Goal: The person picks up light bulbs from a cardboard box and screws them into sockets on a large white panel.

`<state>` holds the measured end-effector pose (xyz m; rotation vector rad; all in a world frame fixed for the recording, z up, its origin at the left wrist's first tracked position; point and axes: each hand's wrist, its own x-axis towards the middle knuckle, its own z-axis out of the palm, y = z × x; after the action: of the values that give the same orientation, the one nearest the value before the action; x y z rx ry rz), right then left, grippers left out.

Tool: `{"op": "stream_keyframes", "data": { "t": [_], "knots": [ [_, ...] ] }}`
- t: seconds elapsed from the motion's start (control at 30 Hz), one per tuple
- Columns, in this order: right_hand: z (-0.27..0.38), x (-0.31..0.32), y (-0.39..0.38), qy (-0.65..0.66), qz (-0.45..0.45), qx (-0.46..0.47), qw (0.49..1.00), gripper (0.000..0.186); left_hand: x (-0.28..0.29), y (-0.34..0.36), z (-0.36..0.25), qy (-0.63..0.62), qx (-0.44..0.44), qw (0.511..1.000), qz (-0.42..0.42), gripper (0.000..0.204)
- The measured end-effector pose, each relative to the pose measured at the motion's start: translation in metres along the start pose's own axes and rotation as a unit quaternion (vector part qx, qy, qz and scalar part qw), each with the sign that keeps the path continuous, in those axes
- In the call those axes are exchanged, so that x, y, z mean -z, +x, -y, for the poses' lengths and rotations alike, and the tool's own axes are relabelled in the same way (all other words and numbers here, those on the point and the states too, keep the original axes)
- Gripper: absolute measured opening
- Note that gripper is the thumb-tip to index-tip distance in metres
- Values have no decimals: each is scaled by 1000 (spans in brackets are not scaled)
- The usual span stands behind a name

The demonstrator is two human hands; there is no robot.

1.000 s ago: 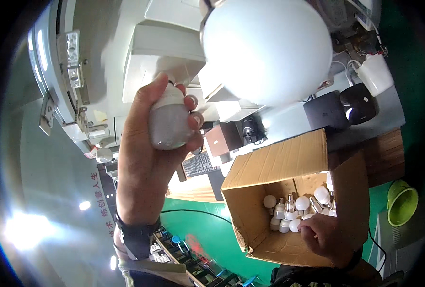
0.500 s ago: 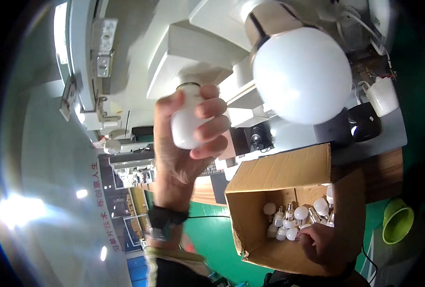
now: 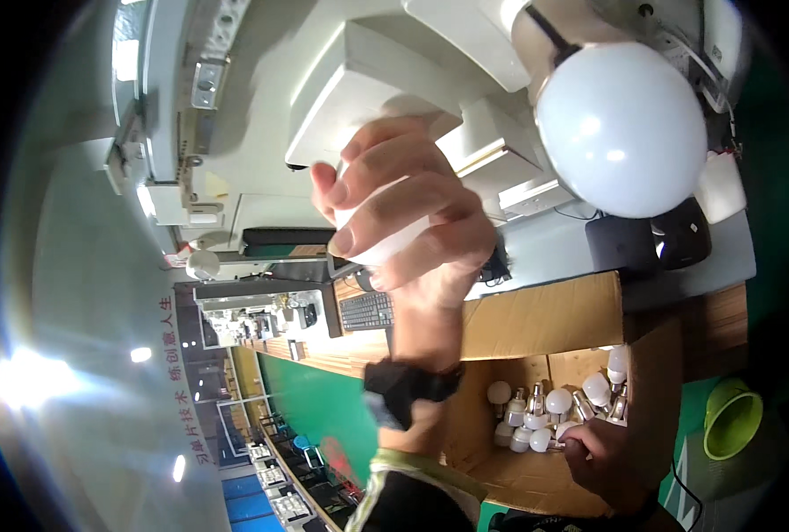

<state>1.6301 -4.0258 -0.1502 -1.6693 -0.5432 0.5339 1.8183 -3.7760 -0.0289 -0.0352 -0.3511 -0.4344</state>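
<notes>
My left hand (image 3: 412, 213), a dark watch on its wrist, is raised and wrapped around a white light bulb (image 3: 385, 232). The bulb's upper end, hidden by my fingers, is up against a white box-shaped fixture (image 3: 368, 93). Low on the right, my right hand (image 3: 600, 452) is inside a cardboard box (image 3: 536, 319) with its fingers curled, touching the pile of white light bulbs (image 3: 558, 401). Whatever its fingertips grip is hidden. A large round white bulb (image 3: 623, 129) looms close by at the upper right, in a metallic socket.
A lime-green bin (image 3: 733, 418) stands right of the box. Black rounded devices (image 3: 678, 232) and a white container (image 3: 720, 188) are on the grey surface behind it. Farther off, a keyboard (image 3: 366, 311) lies on a wooden desk.
My left hand has shifted right in view and turned, its fingers now covering most of the bulb. The surroundings have shifted slightly. My right hand stays among the bulbs.
</notes>
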Motion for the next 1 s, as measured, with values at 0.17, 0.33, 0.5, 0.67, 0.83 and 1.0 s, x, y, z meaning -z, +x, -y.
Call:
{"op": "stream_keyframes", "data": {
  "t": [0.17,0.33,0.5,0.67,0.83,1.0],
  "knots": [
    [-1,-5,0,28,-29,-50,998,8,-70,11,-2,370,60,811,-450,31],
    [11,4,2,30,-31,-98,994,8,-77,25,8,468,54,733,-492,40],
    [-1,-4,0,47,-31,-58,997,8,-5,-5,-2,9,28,995,-100,39],
    [2,0,-4,51,16,-29,998,8,-28,-9,9,66,-55,990,-115,20],
    [-3,-3,1,63,-44,-57,995,8,-78,29,18,517,38,671,-530,26],
    [5,-2,-8,97,-16,-76,992,9,-87,6,16,466,-9,753,-464,37]
  ]
}}
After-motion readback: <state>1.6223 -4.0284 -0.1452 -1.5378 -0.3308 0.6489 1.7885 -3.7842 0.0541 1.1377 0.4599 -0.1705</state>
